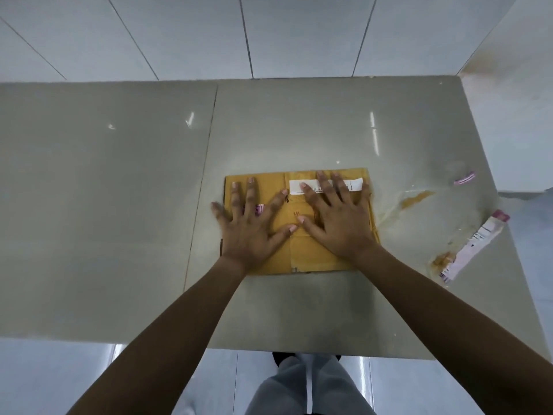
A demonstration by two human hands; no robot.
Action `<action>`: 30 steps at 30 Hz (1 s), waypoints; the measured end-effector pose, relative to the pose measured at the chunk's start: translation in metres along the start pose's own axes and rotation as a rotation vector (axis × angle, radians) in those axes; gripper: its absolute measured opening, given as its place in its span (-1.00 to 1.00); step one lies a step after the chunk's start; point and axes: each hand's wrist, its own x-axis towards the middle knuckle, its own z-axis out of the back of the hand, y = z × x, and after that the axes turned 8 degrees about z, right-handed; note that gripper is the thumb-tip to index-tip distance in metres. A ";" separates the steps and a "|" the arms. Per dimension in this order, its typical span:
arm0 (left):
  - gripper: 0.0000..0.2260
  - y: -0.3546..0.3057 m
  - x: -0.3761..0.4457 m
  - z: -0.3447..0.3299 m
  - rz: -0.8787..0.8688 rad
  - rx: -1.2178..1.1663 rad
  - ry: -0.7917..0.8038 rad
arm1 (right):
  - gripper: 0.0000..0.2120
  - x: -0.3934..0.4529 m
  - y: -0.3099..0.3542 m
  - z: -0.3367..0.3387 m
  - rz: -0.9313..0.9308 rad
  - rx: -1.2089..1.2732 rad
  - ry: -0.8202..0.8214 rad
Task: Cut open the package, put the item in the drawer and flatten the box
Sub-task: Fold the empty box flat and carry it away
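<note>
Both the left hand and right hand press flat, fingers spread, on the flattened box mid-counter. Torn tape strips lie near the counter's right edge, apart from it.

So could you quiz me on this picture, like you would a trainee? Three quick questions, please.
1. True or false: both hands lie flat with spread fingers on the cardboard box.
2. Which hand covers part of the white label? A) left hand B) right hand
3. Fill in: the torn tape strip lies on the table to the box's ____ side.

Key: 1 true; 2 B; 3 right.
</note>
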 end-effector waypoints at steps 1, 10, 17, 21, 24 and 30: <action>-0.33 0.000 0.000 -0.002 -0.003 0.005 -0.014 | -0.34 0.000 0.000 -0.001 -0.009 0.002 -0.013; -0.31 0.000 0.004 0.011 0.024 0.014 0.182 | -0.21 0.008 -0.006 0.011 -0.049 0.159 0.150; -0.41 0.012 0.009 0.047 0.157 -0.298 0.263 | -0.36 -0.013 -0.004 0.033 -0.260 0.357 -0.077; -0.54 0.014 -0.005 0.062 0.521 -0.255 0.185 | -0.26 -0.030 0.009 0.040 -0.511 0.326 -0.066; -0.51 0.003 -0.013 0.071 0.654 -0.307 0.215 | -0.22 -0.035 0.020 0.044 -0.696 0.409 -0.061; -0.49 0.012 -0.010 0.081 0.833 -0.720 0.319 | -0.34 -0.041 0.024 0.061 -0.781 0.536 -0.166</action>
